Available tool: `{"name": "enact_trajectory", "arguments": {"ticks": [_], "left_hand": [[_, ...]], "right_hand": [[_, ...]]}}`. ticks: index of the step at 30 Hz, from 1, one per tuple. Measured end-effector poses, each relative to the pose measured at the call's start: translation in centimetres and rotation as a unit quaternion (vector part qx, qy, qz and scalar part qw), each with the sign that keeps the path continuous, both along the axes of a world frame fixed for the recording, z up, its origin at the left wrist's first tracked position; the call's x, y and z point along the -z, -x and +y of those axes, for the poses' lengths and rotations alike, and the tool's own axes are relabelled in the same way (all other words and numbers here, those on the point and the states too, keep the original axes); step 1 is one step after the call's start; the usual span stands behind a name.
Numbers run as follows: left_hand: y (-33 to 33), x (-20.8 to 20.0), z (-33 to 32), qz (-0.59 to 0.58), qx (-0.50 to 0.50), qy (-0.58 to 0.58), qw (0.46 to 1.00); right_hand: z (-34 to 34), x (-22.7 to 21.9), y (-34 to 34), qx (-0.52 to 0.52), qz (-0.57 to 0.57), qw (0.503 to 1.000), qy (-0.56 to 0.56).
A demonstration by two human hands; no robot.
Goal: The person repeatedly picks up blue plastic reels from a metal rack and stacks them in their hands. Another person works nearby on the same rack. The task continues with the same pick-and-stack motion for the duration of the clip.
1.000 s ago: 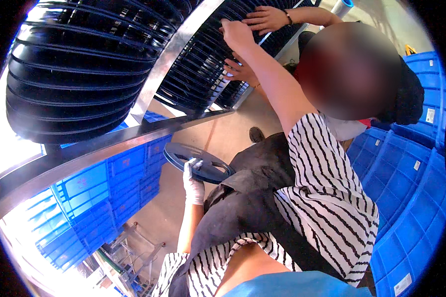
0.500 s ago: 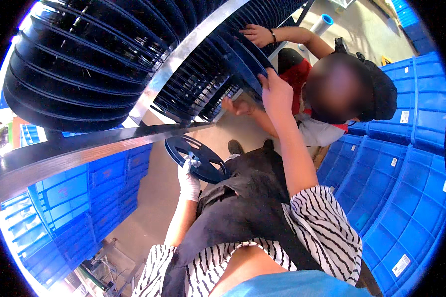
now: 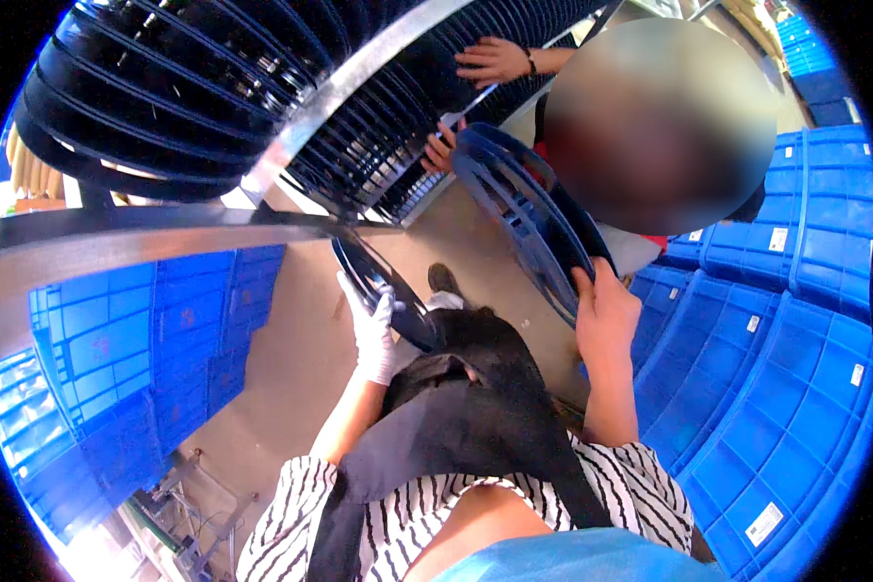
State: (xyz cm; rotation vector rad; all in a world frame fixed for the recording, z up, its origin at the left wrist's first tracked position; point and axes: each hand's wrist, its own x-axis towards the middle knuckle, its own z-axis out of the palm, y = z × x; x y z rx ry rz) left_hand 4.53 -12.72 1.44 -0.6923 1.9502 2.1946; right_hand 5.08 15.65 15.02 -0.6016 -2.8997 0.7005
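Note:
My left hand (image 3: 371, 335), in a white glove, is closed on a dark plastic reel (image 3: 419, 328) with cut-out openings, held tilted in front of my apron. My bare right hand (image 3: 606, 308) grips the lower rim of another dark reel (image 3: 553, 209), which stands slanted below the rack; whether it is one reel or two together I cannot tell. A co-worker's hand (image 3: 441, 150) is close to that reel's upper end, by the rack. The co-worker's other hand (image 3: 495, 61) rests against the reels in the rack (image 3: 388, 116).
Several large dark reels (image 3: 136, 107) stand packed at the upper left behind a metal rail (image 3: 359, 73). A dark beam (image 3: 165, 228) crosses at left. Blue crates are stacked at left (image 3: 107, 330) and right (image 3: 747, 388). The co-worker leans in at upper right.
My right hand has drawn its reel down and right, away from the rack. My left hand still holds its reel, now seen more edge-on. The co-worker's lower hand has risen toward the rack.

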Motion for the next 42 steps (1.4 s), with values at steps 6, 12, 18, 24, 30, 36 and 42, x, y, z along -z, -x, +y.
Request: {"name": "enact_trajectory", "arguments": {"ticks": [6,12,18,24,30,36,42], "left_hand": [[-1.5,-5.3,3.4,0.052,-0.026,-0.088,0.994],[-4.2,-3.9,3.9,-0.049,-0.001,-0.230,0.972],[-5.1,-4.1,4.7,-0.016,0.003,-0.248,0.969],[-5.6,-4.4,5.0,0.001,0.009,-0.326,0.945],[-5.4,-4.9,5.1,-0.038,0.014,-0.302,0.952],[-4.3,-1.7,2.7,-0.101,-0.054,-0.346,0.931],[-5.1,-1.6,1.7,-0.133,-0.067,-0.411,0.899]], "right_hand": [[-0.6,0.0,-4.4,-0.093,-0.012,0.995,0.031],[-5.0,6.1,-5.2,-0.190,0.004,0.980,0.064],[-6.6,7.8,-6.9,-0.178,0.049,0.975,0.121],[-6.9,8.3,-7.8,-0.183,0.037,0.977,0.104],[-7.6,9.2,-8.5,-0.197,0.060,0.976,0.075],[-8.0,11.1,-10.5,-0.277,0.096,0.954,0.067],[-8.3,13.0,-11.3,-0.322,0.121,0.934,0.097]]}}
